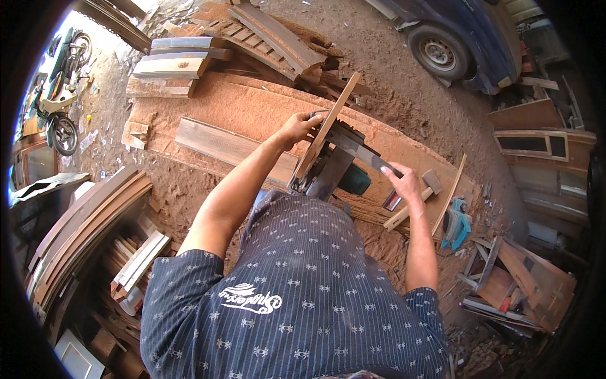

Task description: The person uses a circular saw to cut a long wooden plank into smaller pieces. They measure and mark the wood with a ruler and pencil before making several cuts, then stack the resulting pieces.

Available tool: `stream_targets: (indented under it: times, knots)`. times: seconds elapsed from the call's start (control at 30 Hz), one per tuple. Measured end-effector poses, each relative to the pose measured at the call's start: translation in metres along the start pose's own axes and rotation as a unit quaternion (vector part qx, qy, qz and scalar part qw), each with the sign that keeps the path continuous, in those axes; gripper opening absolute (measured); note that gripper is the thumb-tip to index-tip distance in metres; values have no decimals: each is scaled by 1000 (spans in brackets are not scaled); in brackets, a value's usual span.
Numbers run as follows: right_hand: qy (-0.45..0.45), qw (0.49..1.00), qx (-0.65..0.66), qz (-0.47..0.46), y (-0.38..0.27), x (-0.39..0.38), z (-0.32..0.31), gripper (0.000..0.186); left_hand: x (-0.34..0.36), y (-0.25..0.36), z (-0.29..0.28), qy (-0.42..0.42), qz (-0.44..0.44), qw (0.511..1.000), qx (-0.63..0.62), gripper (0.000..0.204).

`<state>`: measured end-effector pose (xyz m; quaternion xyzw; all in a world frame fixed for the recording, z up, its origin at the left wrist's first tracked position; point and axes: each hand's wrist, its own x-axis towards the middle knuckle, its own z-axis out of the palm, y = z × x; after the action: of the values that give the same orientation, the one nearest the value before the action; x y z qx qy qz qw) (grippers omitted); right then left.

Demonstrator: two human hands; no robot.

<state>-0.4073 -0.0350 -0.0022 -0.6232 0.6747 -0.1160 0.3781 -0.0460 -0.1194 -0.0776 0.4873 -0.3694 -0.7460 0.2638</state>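
A dark machine (pixel 328 172) with a green motor housing (pixel 355 180) stands on the plank bench right in front of my body. Along its left side a long, narrow wooden strip (pixel 341 104) slants away from me. My left hand (pixel 299 130) is at the strip's left side, its fingers curled by a black part; their exact hold is partly hidden. My right hand (pixel 403 182) is closed on the near end of a dark flat bar (pixel 365 154), thumb on top. The bar's far end reaches over the machine.
A wooden mallet (pixel 399 218), a thin strip (pixel 449 194) and a blue power tool (pixel 456 225) lie at right. A board (pixel 218 140) rests on the sawdust-covered bench (pixel 252 104). Wood stacks (pixel 88 234) stand left, with curved pieces (pixel 170 66) beyond. A blue vehicle (pixel 480 38) is far right.
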Motion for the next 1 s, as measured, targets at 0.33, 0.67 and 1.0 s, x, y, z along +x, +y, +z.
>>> stream_targets:
  times: [0.33, 0.67, 1.0]
  knots:
    - [-1, 1000, -6, 3, -8, -1, -4, 43, -1, 1, 2, 21, 7, 1000, -18, 42]
    - [-1, 1000, -12, 5, 0, 2, -2, 45, -6, 5, 3, 7, 15, 1000, -4, 47]
    - [-3, 1000, -12, -11, -7, 1, -3, 42, -3, 2, 2, 24, 14, 1000, -11, 41]
